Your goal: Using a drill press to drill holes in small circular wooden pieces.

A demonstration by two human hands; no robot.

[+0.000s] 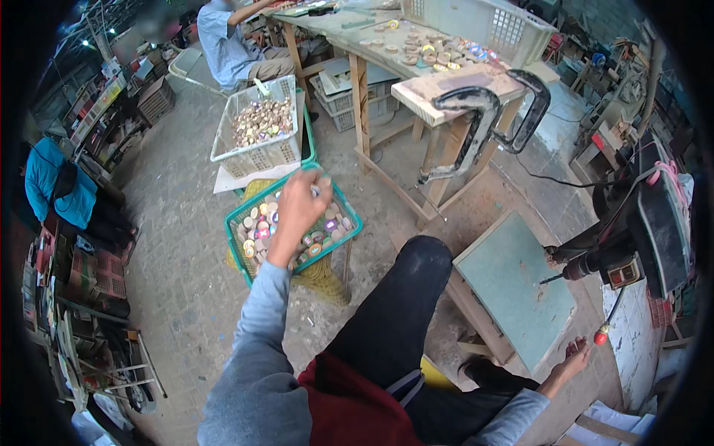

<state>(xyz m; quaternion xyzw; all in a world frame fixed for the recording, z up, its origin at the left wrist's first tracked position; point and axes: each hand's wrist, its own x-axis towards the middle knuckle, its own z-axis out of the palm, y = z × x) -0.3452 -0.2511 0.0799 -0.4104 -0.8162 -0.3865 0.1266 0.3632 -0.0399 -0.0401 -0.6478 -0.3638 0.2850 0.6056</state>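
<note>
My left hand (304,203) is above a green plastic basket (357,226), its fingers closed around at least one small wooden disc (323,183). The palm hides most of what it holds. Inside the basket lie many round wooden discs (262,234), some with coloured printed faces. On the right, my right hand (574,357) hangs by the red ball knob (601,336) of a drill press lever, slightly apart from it. Its fingers are curled, and whether they hold something is unclear. The drill press (625,262) has its bit (551,279) over a green-topped table board (513,290).
A white crate (256,159) full of small wooden pieces stands beyond the basket. Black C-clamps (474,111) grip a board at the workbench (357,36) end. One person (223,44) sits at that bench; another person (67,178) stands far left. A yellow woven sack (329,284) sits under the basket.
</note>
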